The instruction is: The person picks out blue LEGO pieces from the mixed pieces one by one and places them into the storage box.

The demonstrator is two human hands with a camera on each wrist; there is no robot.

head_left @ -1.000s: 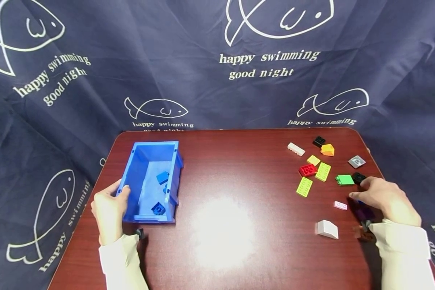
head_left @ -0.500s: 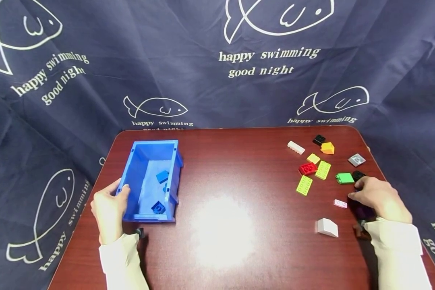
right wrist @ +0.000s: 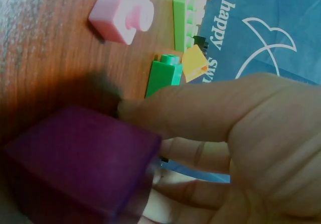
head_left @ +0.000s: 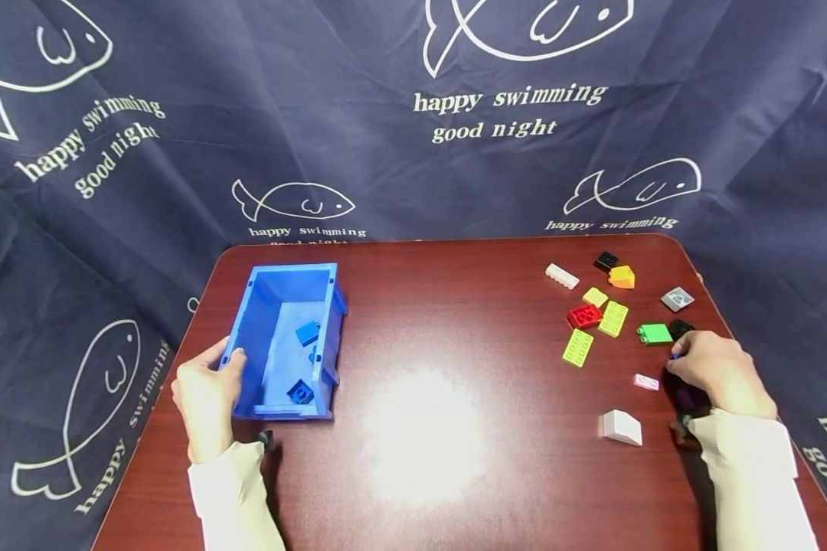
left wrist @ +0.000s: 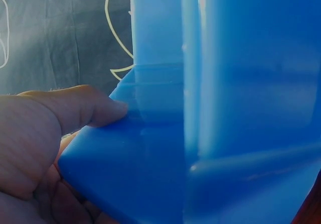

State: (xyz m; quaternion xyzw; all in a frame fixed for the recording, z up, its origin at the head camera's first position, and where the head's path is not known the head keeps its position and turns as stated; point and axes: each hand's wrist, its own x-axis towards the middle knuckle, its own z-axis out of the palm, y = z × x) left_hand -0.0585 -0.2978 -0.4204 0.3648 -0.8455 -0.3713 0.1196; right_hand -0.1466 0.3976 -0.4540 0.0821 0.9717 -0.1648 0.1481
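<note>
My left hand [head_left: 205,398] grips the near left rim of a blue bin [head_left: 325,329], thumb on the inner wall in the left wrist view. Several blue bricks [head_left: 308,334] lie inside the bin. At the table's right side my right hand [head_left: 720,375] has its thumb and fingers curled together. A sliver of a blue brick [head_left: 675,357] shows at its fingertips; the rest is hidden. A purple brick [right wrist: 83,158] stands close in front of the hand in the right wrist view. Near the fingers are a green brick [head_left: 655,334] and a pink brick [head_left: 646,381].
Loose bricks lie to the right: red [head_left: 584,316], lime [head_left: 578,348], yellow [head_left: 596,297], orange [head_left: 622,277], grey [head_left: 678,299] and white [head_left: 622,428]. A brown piece [head_left: 682,432] sits by the right sleeve. Dark cloth [head_left: 400,153] hangs behind the table.
My right hand has shifted slightly left and its fingers have drawn together, with a bit of blue brick now showing at the tips. The left hand keeps its grip on the bin.
</note>
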